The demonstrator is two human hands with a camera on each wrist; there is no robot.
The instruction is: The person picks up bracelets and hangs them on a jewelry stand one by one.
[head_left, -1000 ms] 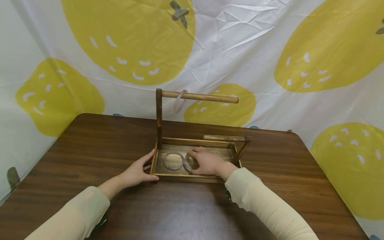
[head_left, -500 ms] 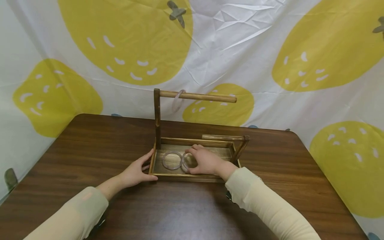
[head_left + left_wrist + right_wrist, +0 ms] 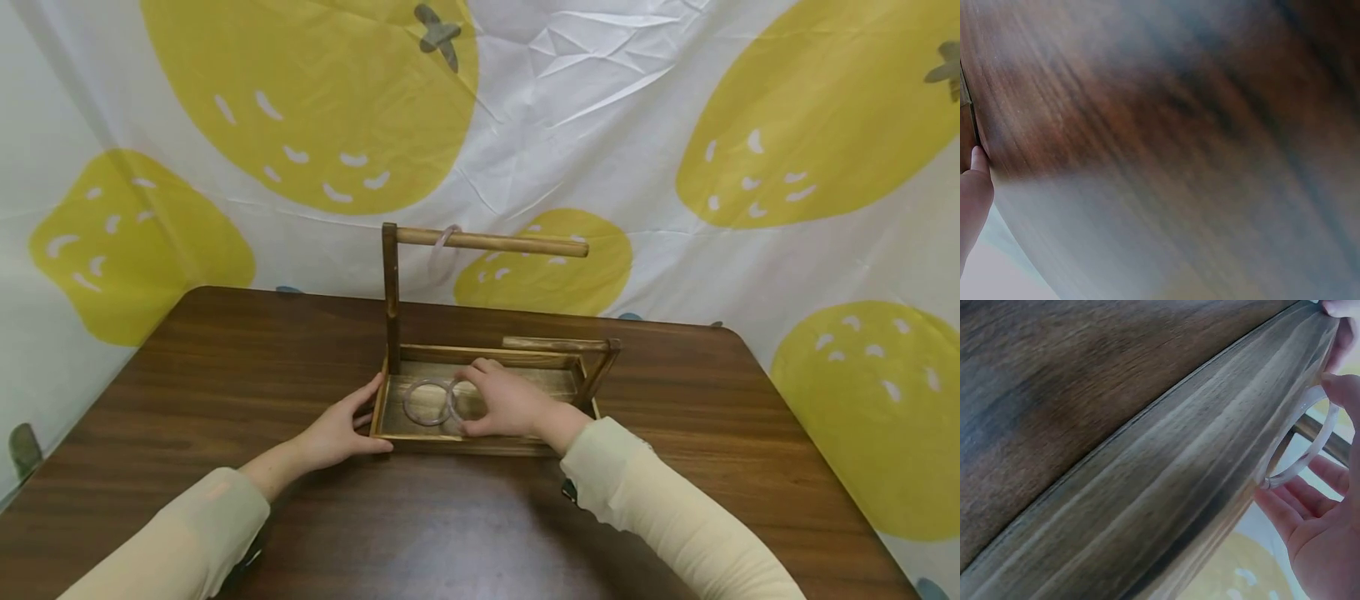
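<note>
A wooden tray-stand (image 3: 487,447) sits on the table, with a tall post at its left end and a short one at its right, each bearing a side bar. Against the tray's left end rests my left hand (image 3: 337,429), fingers extended along the end wall and thumb at the front corner. My right hand (image 3: 513,406) reaches inside the tray and pinches a translucent pale bangle (image 3: 1310,456) between thumb and fingers. Left of it lies a second bangle (image 3: 427,422), and the two rings overlap in the head view. A third bangle (image 3: 436,250) hangs on the upper bar.
The brown table (image 3: 285,350) extends around the stand on all sides. Behind it hangs a white cloth (image 3: 555,150) printed with large yellow fruit. The lower bar (image 3: 551,343) juts leftward over the tray's rear edge.
My right hand has shifted slightly left with its bangle, whose edge now overlaps the neighbouring one. My left hand keeps its place on the tray's end. The head view has panned a little.
</note>
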